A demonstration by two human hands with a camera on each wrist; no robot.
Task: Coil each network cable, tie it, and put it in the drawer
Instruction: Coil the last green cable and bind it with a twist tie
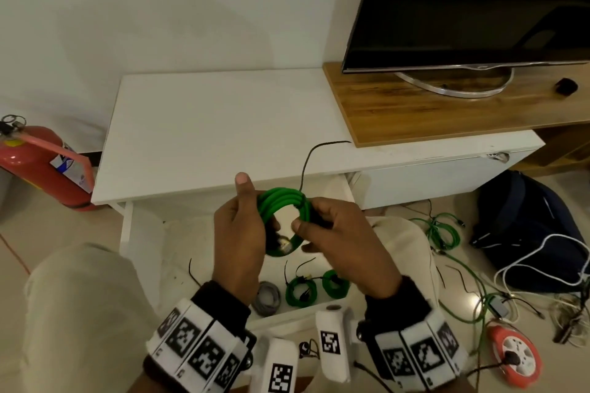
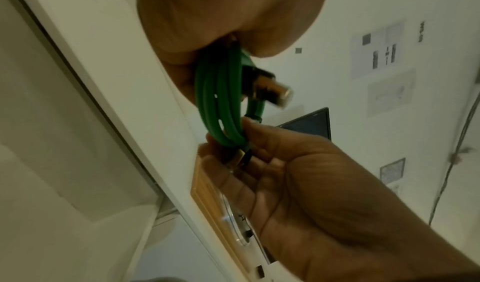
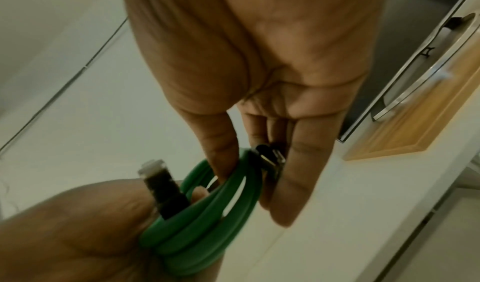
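Cabinet [image 1: 204,124], white and low, is your landmark, and everything here sits relative to it. On its right end rests a wooden board [image 1: 415,112] carrying the television [image 1: 472,6]. To its left, on the floor, stands a red fire extinguisher [image 1: 35,163]. To its right, on the floor, lies a dark backpack [image 1: 523,226], with a tangle of loose green cables [image 1: 443,233] and white cords between it and the cabinet.

Below the cabinet's front edge the drawer [image 1: 223,268] stands pulled out toward you. Inside it, near its front wall, lie two tied green coils [image 1: 301,292] and a grey coil [image 1: 266,298].

You hold the green network cable [image 1: 281,204], wound into a coil, in the air above the open drawer, just in front of the cabinet's edge. Your left hand [image 1: 241,233] grips the coil's left side, fingers curled round the strands, thumb pointing up. Your right hand [image 1: 348,242] pinches the coil's right side, thumb through the loop, fingers against a connector [image 3: 270,159]. The other connector [image 3: 161,187] sticks out by your left palm. A thin black tie [image 1: 314,153] rises from the coil's top and trails onto the cabinet.
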